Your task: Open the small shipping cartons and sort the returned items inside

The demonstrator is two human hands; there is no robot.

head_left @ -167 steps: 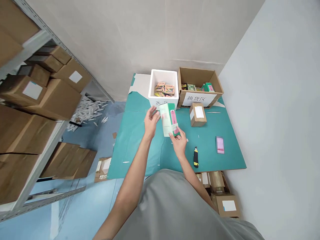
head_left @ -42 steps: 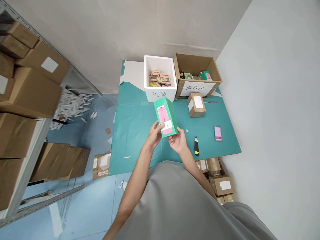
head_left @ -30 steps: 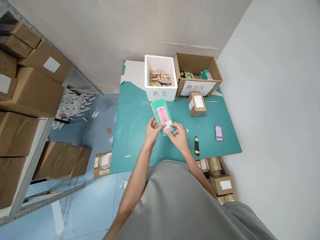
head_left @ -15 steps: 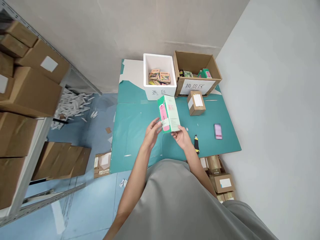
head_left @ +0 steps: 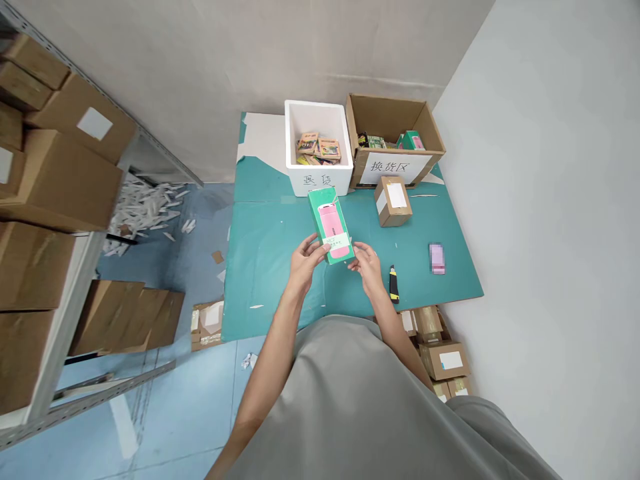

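A green product box (head_left: 332,223) with a pink bottle-shaped item printed on its front is held up, tilted, above the table. My left hand (head_left: 304,267) grips its lower left edge, thumb on the front. At the lower right corner, the fingertips of my right hand (head_left: 367,267) pinch the box edge. Just beyond it stands a white foam bin (head_left: 320,181) with several small packs (head_left: 329,148) inside. Beside that bin is an open cardboard box (head_left: 365,167) bearing a handwritten label, with green boxes (head_left: 413,141) in it.
A small sealed carton (head_left: 393,212), a black and yellow utility knife (head_left: 394,285) and a phone (head_left: 437,259) lie on the green-covered table (head_left: 270,267). Shelves with cartons (head_left: 55,180) stand at left. More cartons (head_left: 447,360) sit below the table's right front.
The green box has been turned so its pink-printed front faces me and its pale side no longer shows. My right fingers have shifted on its right edge.
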